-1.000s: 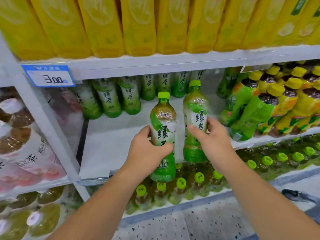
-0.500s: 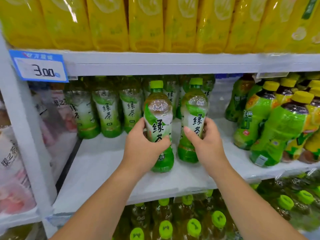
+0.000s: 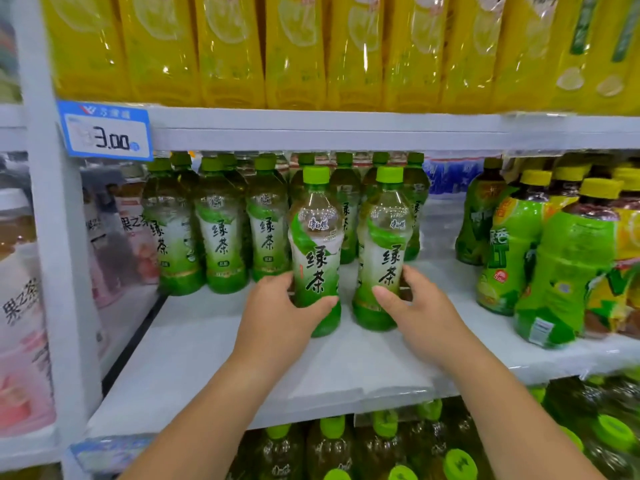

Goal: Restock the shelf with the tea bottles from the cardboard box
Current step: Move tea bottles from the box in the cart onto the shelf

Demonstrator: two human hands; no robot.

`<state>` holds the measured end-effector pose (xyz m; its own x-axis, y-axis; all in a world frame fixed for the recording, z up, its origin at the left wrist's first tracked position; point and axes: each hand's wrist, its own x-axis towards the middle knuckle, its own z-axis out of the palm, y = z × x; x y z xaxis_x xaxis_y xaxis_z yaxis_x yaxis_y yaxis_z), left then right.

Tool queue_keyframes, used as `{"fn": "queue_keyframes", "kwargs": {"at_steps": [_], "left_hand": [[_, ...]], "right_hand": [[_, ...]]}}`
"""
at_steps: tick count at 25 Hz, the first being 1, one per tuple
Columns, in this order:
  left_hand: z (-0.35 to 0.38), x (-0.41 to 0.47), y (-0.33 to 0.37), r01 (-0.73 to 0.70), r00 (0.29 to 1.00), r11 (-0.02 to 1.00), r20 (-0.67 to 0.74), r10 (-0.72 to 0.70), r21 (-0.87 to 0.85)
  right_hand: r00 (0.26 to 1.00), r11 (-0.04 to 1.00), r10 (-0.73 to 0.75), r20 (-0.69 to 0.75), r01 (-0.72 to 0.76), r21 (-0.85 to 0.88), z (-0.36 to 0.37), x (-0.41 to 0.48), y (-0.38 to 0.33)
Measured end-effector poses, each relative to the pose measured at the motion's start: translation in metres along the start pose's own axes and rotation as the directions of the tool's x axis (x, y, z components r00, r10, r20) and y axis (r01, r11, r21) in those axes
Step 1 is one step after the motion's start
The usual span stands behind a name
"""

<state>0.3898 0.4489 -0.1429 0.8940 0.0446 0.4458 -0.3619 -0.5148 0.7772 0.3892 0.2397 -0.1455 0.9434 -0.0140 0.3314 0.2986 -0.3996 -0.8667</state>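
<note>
Since the earlier frame both bottles have travelled deeper onto the shelf [image 3: 346, 368] and appear to rest upright. The left hand [image 3: 277, 306] grips the left tea bottle [image 3: 315, 251]; the right hand [image 3: 422, 306] grips the right tea bottle [image 3: 384, 251]. Beyond the fingers stands the stocked row [image 3: 221, 237]; bare shelf remains nearer the wrists. Bottles are clear waisted plastic with glossy green sleeves and round caps.

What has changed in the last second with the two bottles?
The left hand and right hand moved the left bottle and right bottle forward, from beyond the shelf edge to deep over it, close to the back row. Each grip is unchanged. The back row and price tag stayed put.
</note>
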Motion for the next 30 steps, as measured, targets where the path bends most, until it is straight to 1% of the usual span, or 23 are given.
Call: {"fn": "queue_keyframes", "kwargs": {"at_steps": [3, 6, 8, 11, 16, 19, 21, 23, 27, 30], "left_hand": [[0.012, 0.015, 0.002, 0.042, 0.996, 0.999, -0.081, -0.041, 0.018], [0.024, 0.029, 0.0, 0.106, 0.98, 0.993, -0.163, -0.112, -0.047], [0.031, 0.035, -0.002, 0.106, 0.975, 0.994, -0.195, -0.109, -0.024], [0.039, 0.046, -0.008, 0.085, 0.974, 0.994, -0.218, -0.068, 0.069], [0.046, 0.06, -0.006, 0.068, 0.97, 0.94, -0.242, 0.016, 0.334], [0.047, 0.061, -0.003, 0.128, 0.965, 0.895, -0.26, -0.014, 0.427], [0.047, 0.061, -0.005, 0.147, 0.965, 0.901, -0.259, -0.04, 0.407], [0.047, 0.063, -0.005, 0.144, 0.968, 0.909, -0.246, -0.048, 0.391], [0.045, 0.074, 0.009, 0.193, 0.978, 0.858, -0.163, -0.129, 0.475], [0.044, 0.078, 0.012, 0.223, 0.974, 0.847, -0.149, -0.171, 0.482]], "right_hand": [[0.998, 0.999, 0.037, -0.041, -0.037, 0.009, 0.007, 0.022, 0.002], [0.99, 0.995, 0.093, -0.106, -0.088, 0.056, 0.018, 0.05, 0.011], [0.988, 0.992, 0.097, -0.117, -0.087, 0.09, 0.023, 0.067, 0.022], [0.989, 0.991, 0.081, -0.124, -0.067, 0.114, 0.029, 0.085, 0.031], [0.987, 0.989, 0.087, -0.138, -0.068, 0.135, 0.039, 0.1, 0.033], [0.987, 0.989, 0.08, -0.138, -0.061, 0.134, 0.044, 0.103, 0.037], [0.987, 0.991, 0.082, -0.138, -0.067, 0.113, 0.044, 0.103, 0.04], [0.987, 0.987, 0.086, -0.136, -0.066, 0.146, 0.047, 0.104, 0.04], [0.98, 0.978, 0.104, -0.167, -0.071, 0.196, 0.049, 0.101, 0.037], [0.982, 0.979, 0.106, -0.158, -0.074, 0.191, 0.048, 0.101, 0.037]]}}
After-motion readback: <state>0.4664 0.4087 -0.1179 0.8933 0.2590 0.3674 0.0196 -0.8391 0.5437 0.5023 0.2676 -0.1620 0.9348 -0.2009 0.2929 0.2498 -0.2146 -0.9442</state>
